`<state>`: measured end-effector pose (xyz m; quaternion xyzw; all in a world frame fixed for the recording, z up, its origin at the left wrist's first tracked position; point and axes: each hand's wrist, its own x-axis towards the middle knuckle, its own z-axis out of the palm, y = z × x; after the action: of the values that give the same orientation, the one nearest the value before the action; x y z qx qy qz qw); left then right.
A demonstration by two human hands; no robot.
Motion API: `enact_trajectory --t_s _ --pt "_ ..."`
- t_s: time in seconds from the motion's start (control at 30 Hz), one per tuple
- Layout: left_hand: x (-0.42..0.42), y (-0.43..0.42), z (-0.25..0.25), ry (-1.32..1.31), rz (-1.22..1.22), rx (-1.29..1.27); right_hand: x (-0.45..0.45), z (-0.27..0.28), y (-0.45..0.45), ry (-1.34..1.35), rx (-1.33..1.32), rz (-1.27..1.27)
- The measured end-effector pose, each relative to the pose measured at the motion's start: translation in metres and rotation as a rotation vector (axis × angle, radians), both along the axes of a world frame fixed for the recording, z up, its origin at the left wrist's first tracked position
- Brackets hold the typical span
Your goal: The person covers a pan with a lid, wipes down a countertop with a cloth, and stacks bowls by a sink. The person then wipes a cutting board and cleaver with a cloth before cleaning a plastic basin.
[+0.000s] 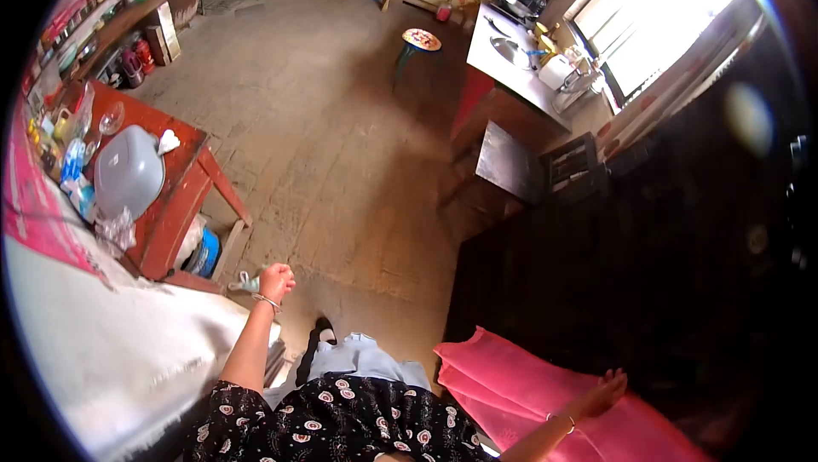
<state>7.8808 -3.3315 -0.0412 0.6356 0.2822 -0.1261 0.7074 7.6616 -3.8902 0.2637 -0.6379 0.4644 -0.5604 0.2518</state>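
My left hand (277, 280) hangs in front of me with its fingers curled into a loose fist, and nothing shows in it. A bracelet circles that wrist. It is nearest to the red wooden table (175, 228), apart from its legs. My right hand (607, 392) is out to the side, in front of or over a pink cloth (520, 377); whether it touches the cloth I cannot tell. Its fingers are partly stretched out and hold nothing that I can see. One dark shoe (323, 329) shows on the floor below me.
A grey lidded basin (129, 172) and bags crowd the red table. Ahead stands a round stool (422, 40) with a patterned top. To the right are a dark chair (509, 160), a white-topped counter (541, 87) and a large dark cabinet (613, 292). Brown floor (341, 181) lies between.
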Motion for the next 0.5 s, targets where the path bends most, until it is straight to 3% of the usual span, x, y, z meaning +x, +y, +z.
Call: enact_trajectory --t_s 0.13,0.23,0.4,0.5 --pt "0.051 -0.013 0.002 0.049 -0.058 0.01 0.015 -0.101 -0.054 -0.106 0.232 0.067" --pt "0.093 -0.029 0.011 0.044 -0.122 -0.021 0.037 -0.162 -0.07 0.113 0.46 0.045" --pt "0.184 -0.053 0.009 0.022 -0.19 0.021 0.134 -0.227 -0.091 0.35 0.615 0.189" --pt "0.236 -0.064 0.002 0.036 -0.193 0.054 0.232 -0.244 -0.102 0.284 0.716 0.309"
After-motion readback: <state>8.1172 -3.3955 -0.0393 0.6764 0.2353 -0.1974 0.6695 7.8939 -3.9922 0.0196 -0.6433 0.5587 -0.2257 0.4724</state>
